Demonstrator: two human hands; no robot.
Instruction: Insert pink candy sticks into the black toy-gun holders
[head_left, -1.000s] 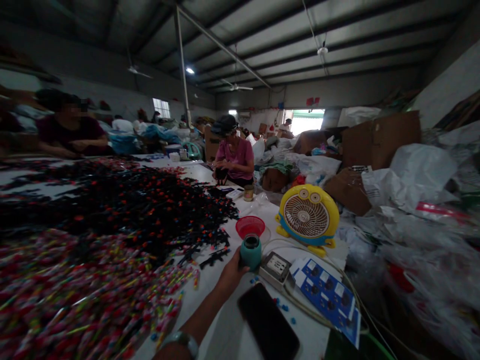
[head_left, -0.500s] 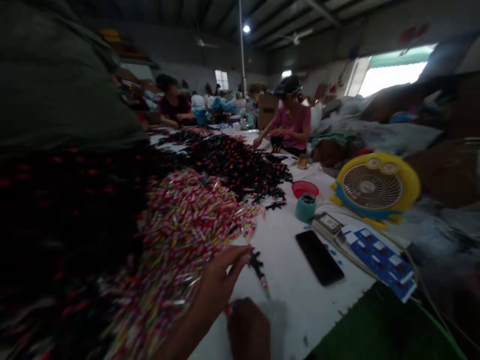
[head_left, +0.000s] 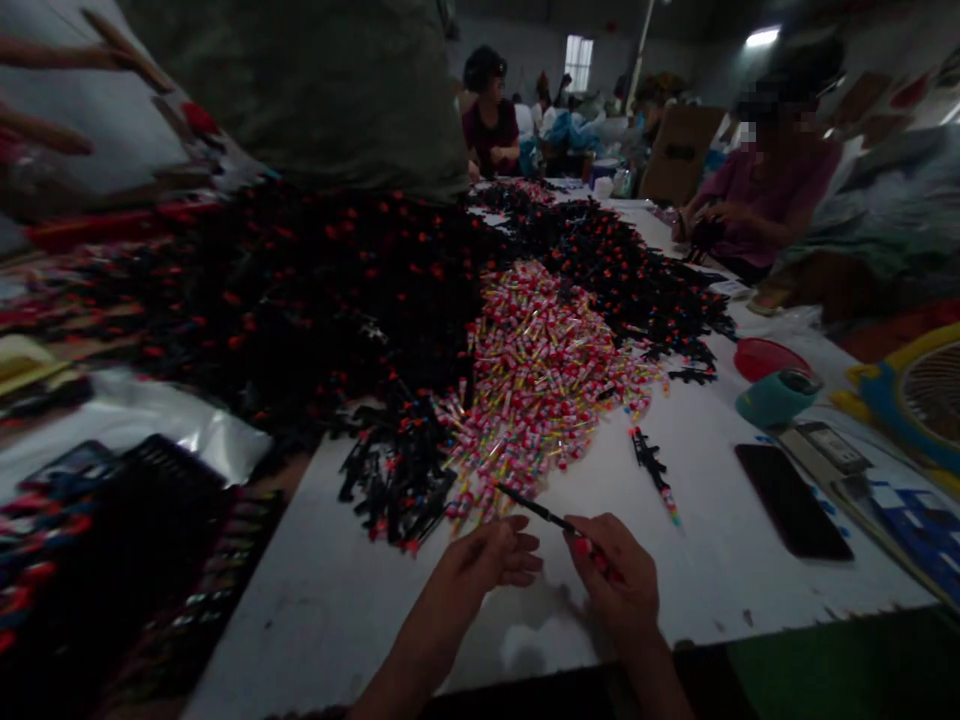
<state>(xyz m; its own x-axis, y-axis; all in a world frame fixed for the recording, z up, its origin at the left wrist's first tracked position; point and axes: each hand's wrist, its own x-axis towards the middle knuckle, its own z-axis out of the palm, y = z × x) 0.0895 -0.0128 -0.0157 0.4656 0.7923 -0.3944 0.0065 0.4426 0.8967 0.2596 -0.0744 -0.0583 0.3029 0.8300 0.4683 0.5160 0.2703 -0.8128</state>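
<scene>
"At the lower centre of the frame, what is the right hand (head_left: 619, 575) holding?"

"1 slim black rod-like toy piece (head_left: 536, 510), apparently plastic, red at its held end, clamped in the fingers above the white counter (head_left: 712, 500). The left hand (head_left: 491, 558) has its fingers apart, seemingly empty."

"Handling?"

"Probably light, stiff, slightly slippery; the thin tip might snap. Grip the thicker red end."

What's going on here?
A person's right hand holds a thin black stick with red showing in the grip. The left hand is beside it, half open and apparently empty. A toy gun lies on the table near the phone; ahead is a heap of colourful pieces.
</scene>
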